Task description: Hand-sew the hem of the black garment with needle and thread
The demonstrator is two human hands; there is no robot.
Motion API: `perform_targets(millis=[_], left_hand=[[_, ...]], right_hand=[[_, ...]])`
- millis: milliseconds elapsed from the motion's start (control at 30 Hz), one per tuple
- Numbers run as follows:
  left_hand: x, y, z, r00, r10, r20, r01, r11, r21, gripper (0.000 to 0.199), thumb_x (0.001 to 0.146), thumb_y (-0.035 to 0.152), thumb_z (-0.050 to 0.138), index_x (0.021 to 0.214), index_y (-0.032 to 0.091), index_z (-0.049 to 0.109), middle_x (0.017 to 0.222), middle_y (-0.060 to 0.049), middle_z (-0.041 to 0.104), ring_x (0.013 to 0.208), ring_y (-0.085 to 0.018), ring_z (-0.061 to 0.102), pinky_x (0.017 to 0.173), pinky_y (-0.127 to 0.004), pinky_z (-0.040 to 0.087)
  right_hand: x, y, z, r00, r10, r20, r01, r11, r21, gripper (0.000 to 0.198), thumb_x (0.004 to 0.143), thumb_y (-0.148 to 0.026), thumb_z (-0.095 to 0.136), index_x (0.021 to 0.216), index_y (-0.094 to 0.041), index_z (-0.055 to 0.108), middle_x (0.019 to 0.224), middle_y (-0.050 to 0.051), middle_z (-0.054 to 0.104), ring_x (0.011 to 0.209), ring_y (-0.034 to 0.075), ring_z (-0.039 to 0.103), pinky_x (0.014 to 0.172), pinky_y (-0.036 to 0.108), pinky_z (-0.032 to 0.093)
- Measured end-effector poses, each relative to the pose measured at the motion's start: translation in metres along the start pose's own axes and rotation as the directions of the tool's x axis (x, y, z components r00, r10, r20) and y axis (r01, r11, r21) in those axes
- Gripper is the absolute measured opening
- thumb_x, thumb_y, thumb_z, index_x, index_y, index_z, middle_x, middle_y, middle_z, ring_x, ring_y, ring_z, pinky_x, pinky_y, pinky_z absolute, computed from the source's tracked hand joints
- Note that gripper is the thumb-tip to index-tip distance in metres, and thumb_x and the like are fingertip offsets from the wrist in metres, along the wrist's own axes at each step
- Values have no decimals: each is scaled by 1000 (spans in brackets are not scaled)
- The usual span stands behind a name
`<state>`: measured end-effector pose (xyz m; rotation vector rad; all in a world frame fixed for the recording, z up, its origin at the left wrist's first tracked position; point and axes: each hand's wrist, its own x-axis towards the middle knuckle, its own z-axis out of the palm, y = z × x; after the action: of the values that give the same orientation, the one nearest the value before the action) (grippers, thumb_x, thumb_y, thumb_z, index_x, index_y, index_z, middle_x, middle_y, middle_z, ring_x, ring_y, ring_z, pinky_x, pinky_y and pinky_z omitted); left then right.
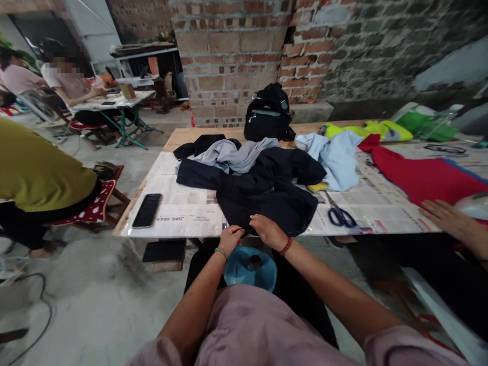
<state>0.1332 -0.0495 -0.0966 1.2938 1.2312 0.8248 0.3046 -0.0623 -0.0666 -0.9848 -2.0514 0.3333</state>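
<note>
A dark navy garment (267, 198) lies bunched on the newspaper-covered table, its near edge reaching the front rim. My left hand (231, 239) pinches this edge between thumb and fingers. Close by on the right, my right hand (270, 231) is closed on the same edge, fingers bent over the cloth. Whether something small is between the fingertips cannot be made out. Below my hands, a blue basin (249, 272) sits at my lap with a small dark round thing inside. Blue-handled scissors (339, 214) lie right of the garment.
A phone (147, 210) lies on the table's left. Behind the garment are grey cloth (238, 155) and a black backpack (269, 114). Light blue cloth (335, 157) and red cloth (427, 170) lie rightward. Another person's hand (453, 223) rests at the right; a seated person (46, 168) is at left.
</note>
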Motion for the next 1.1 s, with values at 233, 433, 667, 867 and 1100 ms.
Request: perform_targets(millis=[233,433,667,867,1100], left_hand=[[2,-3,0,1000,-17,-17,16,997,-76,28,67,38,57,74,12,63,37,5,48,34,-8,47,40,-18,33],[-7,4,1,999,-5,-51,-7,976,-216,35,69,38,56,90,11,61,42,3,54,41,-10,52,46,-19,38],[-20,-1,-2,956,92,-278,-190,917,-350,33,69,34,58,94,13,58,75,-5,63,69,-14,61,61,-25,48],[-52,-15,-8,960,-64,-274,-27,948,-317,30,64,35,62,83,11,61,75,-5,61,61,-11,58,50,-20,44],[-83,-2,20,846,-402,350,510,801,-314,28,65,29,65,87,11,62,73,-8,62,63,-13,59,55,-23,44]], right_hand=[[-8,-18,2,574,795,-196,-351,456,818,21,77,-39,50,88,-21,47,68,-2,62,56,14,63,56,31,52],[-53,-39,-7,462,884,-69,-336,247,909,29,70,-41,59,86,-20,46,76,0,64,41,11,56,39,22,43],[-94,-48,7,382,921,-73,-410,240,880,26,67,-39,62,79,-17,53,66,-2,59,41,6,50,39,19,35],[-111,-52,18,310,948,-75,-501,230,835,25,68,-40,60,76,-17,56,46,-5,49,42,8,45,43,20,35],[-113,-81,7,705,699,-118,-566,655,501,10,78,-30,51,76,-21,56,58,-2,56,48,11,52,51,25,44]])
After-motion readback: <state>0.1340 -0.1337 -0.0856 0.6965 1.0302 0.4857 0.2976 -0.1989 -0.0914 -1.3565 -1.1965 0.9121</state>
